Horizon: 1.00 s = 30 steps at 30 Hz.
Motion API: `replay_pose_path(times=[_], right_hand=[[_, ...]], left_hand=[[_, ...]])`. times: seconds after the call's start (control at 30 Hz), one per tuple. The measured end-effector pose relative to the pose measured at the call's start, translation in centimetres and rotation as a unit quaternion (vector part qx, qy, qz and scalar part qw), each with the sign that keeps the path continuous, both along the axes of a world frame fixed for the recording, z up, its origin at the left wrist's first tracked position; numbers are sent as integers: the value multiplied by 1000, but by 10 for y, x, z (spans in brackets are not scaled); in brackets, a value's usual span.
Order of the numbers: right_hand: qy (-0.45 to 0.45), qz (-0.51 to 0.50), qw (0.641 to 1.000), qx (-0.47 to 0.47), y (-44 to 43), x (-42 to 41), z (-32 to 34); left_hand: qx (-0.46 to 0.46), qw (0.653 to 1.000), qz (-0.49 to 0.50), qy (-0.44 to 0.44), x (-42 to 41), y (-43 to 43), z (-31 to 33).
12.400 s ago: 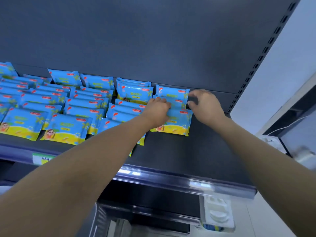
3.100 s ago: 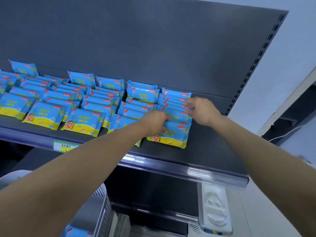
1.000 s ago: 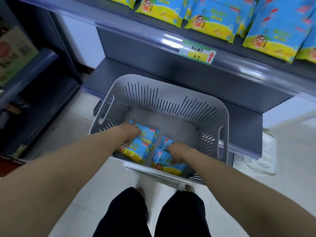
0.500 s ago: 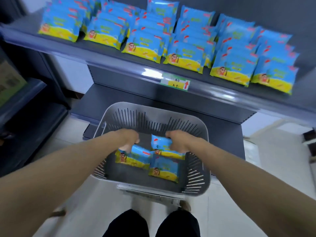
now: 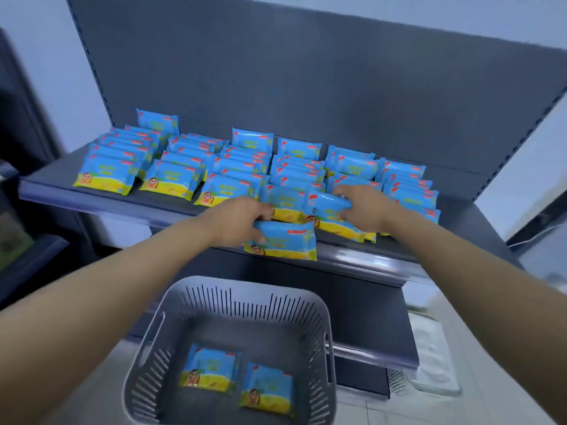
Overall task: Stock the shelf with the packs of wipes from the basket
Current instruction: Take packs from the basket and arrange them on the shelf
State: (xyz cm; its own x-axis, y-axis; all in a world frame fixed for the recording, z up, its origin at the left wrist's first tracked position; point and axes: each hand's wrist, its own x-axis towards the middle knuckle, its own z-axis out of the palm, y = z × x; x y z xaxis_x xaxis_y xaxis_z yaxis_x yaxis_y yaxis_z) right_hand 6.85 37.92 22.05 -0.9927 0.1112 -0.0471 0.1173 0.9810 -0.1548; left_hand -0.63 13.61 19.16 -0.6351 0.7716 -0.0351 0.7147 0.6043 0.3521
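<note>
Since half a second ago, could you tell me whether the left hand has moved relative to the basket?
Yes. The left hand, gripping a pack of wipes, has risen out of the basket up to the shelf's front edge.

Dark grey metal shelf (image 5: 52,174), with a glossy rail along its front edge (image 5: 362,265). On the deck lie flat blue-and-yellow plastic packs of wipes (image 5: 233,167) in several columns running front to back. Each pack overlaps the one behind it, and the rearmost lean nearly upright by the grey back panel (image 5: 306,87). The front-left pack (image 5: 104,176) lies just behind the rail. Below the shelf is a pale tiled floor (image 5: 491,394). A grey slotted plastic basket (image 5: 245,289) stands low in front of the dark base deck (image 5: 368,308); cannot tell which of the two carries it. Two more packs (image 5: 210,369) lie flat in the basket, side by side.
</note>
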Motion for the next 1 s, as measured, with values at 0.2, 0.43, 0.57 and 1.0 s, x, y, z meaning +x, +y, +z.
replay_pose_path(times=[0.2,0.43,0.57,1.0], right_hand=[[-23,-33,999,14,52,-12,-10],[-100,-24,995,11,87,-32,-34],[-86,-1,993,82,98,-50,-37],[14,-23,989,147,114,-82,-51]], left_hand=[[79,996,45,-10,-13,34,14],[62,994,86,-14,-32,65,10],[44,994,104,-10,-43,79,6],[-46,990,134,3,-79,110,-23]])
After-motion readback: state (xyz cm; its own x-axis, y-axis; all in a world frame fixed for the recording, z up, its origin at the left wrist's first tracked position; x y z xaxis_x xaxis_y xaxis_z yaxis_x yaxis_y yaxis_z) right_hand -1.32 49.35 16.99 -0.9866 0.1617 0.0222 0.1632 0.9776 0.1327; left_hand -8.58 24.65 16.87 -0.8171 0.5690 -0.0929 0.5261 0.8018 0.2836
